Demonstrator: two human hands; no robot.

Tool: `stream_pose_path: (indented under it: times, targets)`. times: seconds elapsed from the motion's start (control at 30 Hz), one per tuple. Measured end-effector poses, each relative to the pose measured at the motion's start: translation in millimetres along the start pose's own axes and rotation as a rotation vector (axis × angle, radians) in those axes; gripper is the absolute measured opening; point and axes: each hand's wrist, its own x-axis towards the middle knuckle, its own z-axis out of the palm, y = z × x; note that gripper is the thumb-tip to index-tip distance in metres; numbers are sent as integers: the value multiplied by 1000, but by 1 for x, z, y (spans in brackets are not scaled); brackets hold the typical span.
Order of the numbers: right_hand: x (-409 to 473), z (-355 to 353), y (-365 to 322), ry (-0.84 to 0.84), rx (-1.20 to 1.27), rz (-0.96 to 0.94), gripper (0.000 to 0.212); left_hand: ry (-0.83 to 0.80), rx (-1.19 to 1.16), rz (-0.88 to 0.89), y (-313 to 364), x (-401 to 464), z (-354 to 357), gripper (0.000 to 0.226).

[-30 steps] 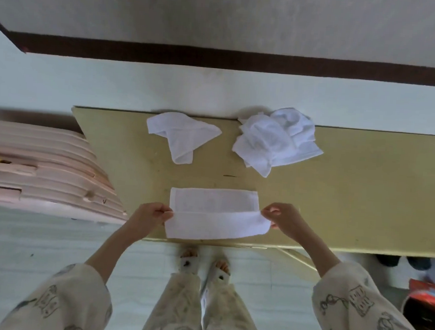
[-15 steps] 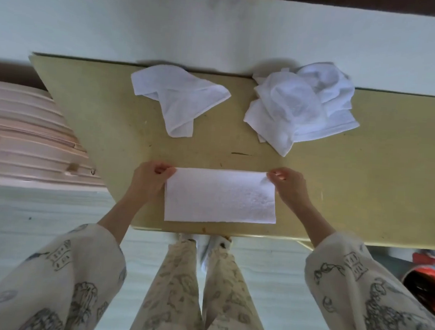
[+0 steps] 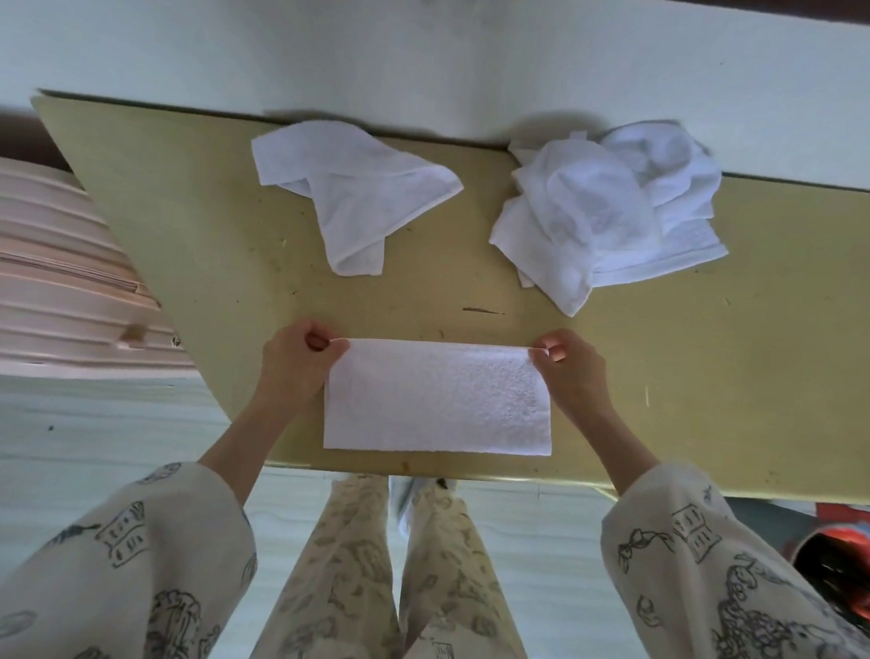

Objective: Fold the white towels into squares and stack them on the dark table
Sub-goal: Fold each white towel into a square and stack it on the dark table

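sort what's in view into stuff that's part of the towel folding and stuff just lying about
Part of the job:
folded towel, pinched by left hand and right hand
loose towel
crumpled towel pile
table

Just lying about:
pink suitcase
red object

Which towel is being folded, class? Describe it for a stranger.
Start at the yellowish table and go to its near edge. The folded towel lies flat between the left hand and right hand. Unlike the crumpled towels behind, it is a neat rectangle.

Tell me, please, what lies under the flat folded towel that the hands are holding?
The folded towel lies flat on the table, pinched at its far corners by the left hand and right hand. Anything beneath it is covered.
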Motion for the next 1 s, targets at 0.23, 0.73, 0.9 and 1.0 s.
stream_pose_path:
  times: [0.23,0.73,0.9,1.0]
  targets:
    - [2,0,0,3,-18,-26,13,2,-19,-32,2,0,3,9]
    - [-9,3,1,69,-129,-54,27,220,81,42,8,-15,8,29]
    - [-36,44,0,274,-393,-502,33,252,452,526,3,-51,50,30]
    - [-47,85,2,200,-435,-648,36,138,581,692,-6,-57,84,41]
